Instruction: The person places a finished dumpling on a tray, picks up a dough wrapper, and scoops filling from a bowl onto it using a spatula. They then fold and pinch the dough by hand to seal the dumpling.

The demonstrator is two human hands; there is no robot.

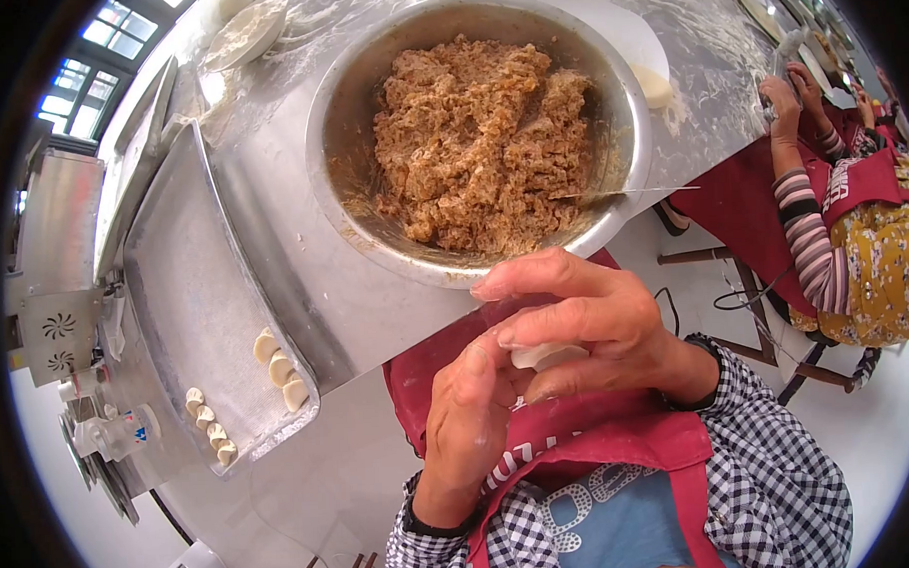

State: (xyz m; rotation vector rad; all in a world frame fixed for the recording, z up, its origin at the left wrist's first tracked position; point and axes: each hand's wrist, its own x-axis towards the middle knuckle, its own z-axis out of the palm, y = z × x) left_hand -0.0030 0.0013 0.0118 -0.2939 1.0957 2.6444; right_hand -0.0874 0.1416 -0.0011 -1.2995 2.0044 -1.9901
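Above my lap, just in front of the bowl, both my hands close round a small white dumpling [549,356]. My left hand [464,419] has its fingertips pressed at the dumpling's left edge. My right hand [606,329] curls over the dumpling from the right, thumb and fingers bent around it. Fingers cover much of the dough. Directly beyond the hands stands a wide metal bowl [327,153] holding a big heap of brown minced filling [480,143]. A thin stick-like tool [636,190] lies across the bowl's right side.
Left of the bowl lies a metal tray [193,263] with several shaped dumplings [280,370] near its close end. Flour is scattered over the metal table [316,329]. A piece of dough [653,85] lies behind the bowl. Another person [822,211] works at the right, holding a tool.
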